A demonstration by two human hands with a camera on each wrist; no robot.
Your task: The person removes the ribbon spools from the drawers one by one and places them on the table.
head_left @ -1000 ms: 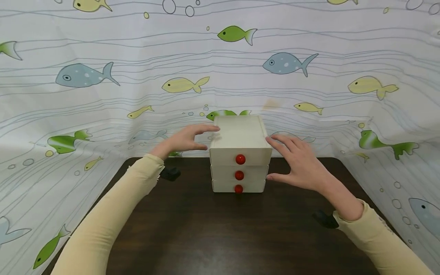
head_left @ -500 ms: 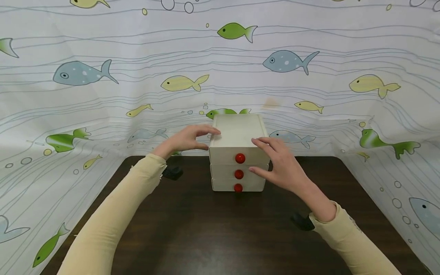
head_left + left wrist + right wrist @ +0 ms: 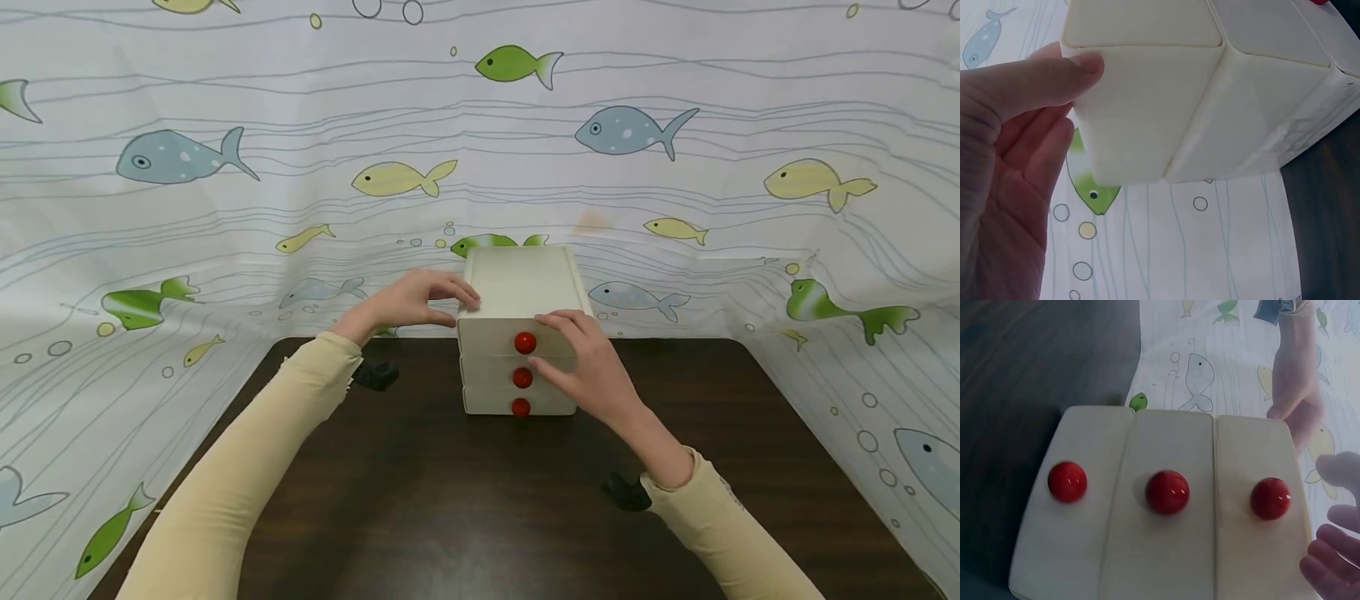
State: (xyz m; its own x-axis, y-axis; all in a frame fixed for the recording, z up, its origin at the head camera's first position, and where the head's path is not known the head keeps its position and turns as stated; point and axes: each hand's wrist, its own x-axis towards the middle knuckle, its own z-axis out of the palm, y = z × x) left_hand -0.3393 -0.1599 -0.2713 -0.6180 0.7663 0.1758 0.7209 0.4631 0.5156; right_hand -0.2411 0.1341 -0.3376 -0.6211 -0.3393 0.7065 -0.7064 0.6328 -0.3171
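Note:
A small white chest of drawers (image 3: 525,279) stands at the back of the table, with three drawers stacked and one round red knob on each. My left hand (image 3: 416,298) holds its upper left edge, fingers on top and thumb (image 3: 1079,72) against the side near the front. Before the upper drawer is my right hand (image 3: 588,362), thumb and fingers spread apart, close to the top knob (image 3: 525,342) but not around it. In the right wrist view, its fingertips (image 3: 1319,572) appear beyond the top knob (image 3: 1270,499). All the drawers look closed.
The dark brown table (image 3: 450,508) extends in front of the chest. A white sheet printed with fish (image 3: 405,108) hangs behind and on both sides. Dark devices sit at both wrists, the right one (image 3: 626,492) low over the table.
My right hand has moved left, from beside the chest to the front of its upper drawer. My left hand has stayed at the upper left edge, its fingers bending slightly more.

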